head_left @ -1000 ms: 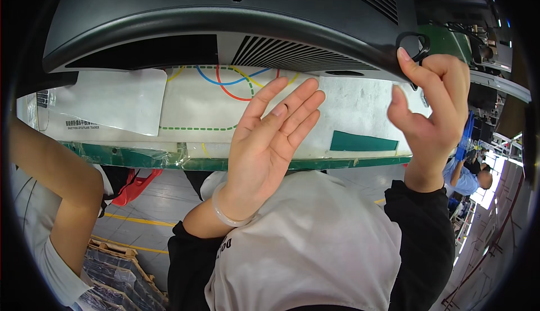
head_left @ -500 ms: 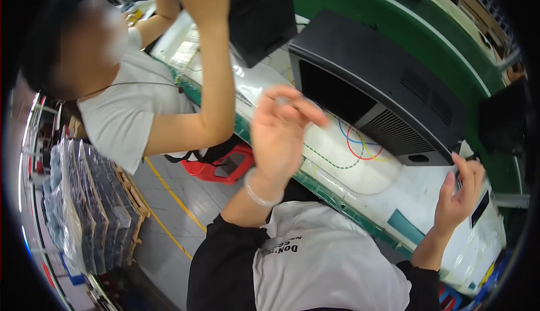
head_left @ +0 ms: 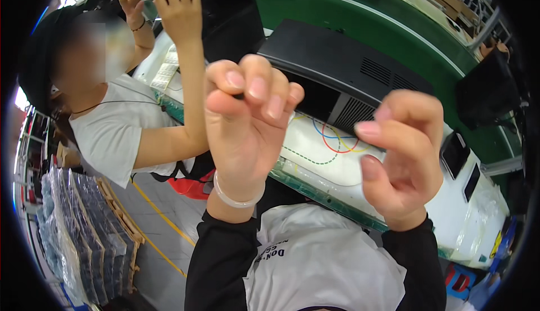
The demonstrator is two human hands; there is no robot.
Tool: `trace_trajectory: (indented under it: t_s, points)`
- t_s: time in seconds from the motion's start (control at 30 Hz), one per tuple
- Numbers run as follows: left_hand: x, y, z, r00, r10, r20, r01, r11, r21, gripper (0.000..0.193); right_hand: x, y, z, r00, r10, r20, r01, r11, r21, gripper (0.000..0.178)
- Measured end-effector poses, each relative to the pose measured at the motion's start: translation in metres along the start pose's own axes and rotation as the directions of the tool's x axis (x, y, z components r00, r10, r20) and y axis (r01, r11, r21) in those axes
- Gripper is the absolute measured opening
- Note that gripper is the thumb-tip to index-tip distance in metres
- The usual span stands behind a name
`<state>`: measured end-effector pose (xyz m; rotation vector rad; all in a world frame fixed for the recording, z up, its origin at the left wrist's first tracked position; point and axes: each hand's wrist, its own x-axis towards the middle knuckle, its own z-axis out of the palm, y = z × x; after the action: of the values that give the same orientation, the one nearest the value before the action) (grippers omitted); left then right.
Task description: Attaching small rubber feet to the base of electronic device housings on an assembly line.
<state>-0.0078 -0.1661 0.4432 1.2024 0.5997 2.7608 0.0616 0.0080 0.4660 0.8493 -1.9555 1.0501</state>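
Both my hands are raised in front of me above the white worktable (head_left: pixel 315 156). My left hand (head_left: pixel 247 122), with a pale band on its wrist, has its palm up and fingers curled. Its thumb and forefinger are pinched, and a small dark speck shows between them, too small to name. To the right, my right hand (head_left: pixel 408 153) has bent fingers, with thumb and forefinger apart and nothing seen between them. Behind both hands lies a large dark grey housing (head_left: pixel 332 52) with slotted vents and a black recessed opening. My right hand hides part of its lower right end.
At left a co-worker (head_left: pixel 135 120) in a white shirt, with yellow fingertip covers, reaches toward a tall black panel (head_left: pixel 228 18). A black phone-like object (head_left: pixel 454 153) lies on the table at right. Wrapped stacks (head_left: pixel 93 232) stand on a pallet, lower left. A red stool (head_left: pixel 194 186) is partly hidden.
My right hand has come up and left, nearer my left hand. The left hand has moved left and curled its fingers. My view has shifted, and the co-worker's hands are more visible.
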Motion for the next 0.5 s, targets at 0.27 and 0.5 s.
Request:
trace_trajectory:
  t_s: [0.27, 0.5]
  points:
    - [-0.029, -0.022, 0.004, 0.991, -0.005, -0.135, 0.001, 1.0, -0.029, 0.025, 0.026, -0.001, 0.025, 1.0, 0.008, 0.029, -0.012, 0.99, 0.137, 0.034]
    - [-0.037, -0.013, -0.002, 0.976, -0.022, -0.217, 0.046, 0.993, 0.107, 0.024, 0.022, 0.002, 0.027, 0.992, -0.117, -0.04, 0.112, 0.987, -0.115, 0.043]
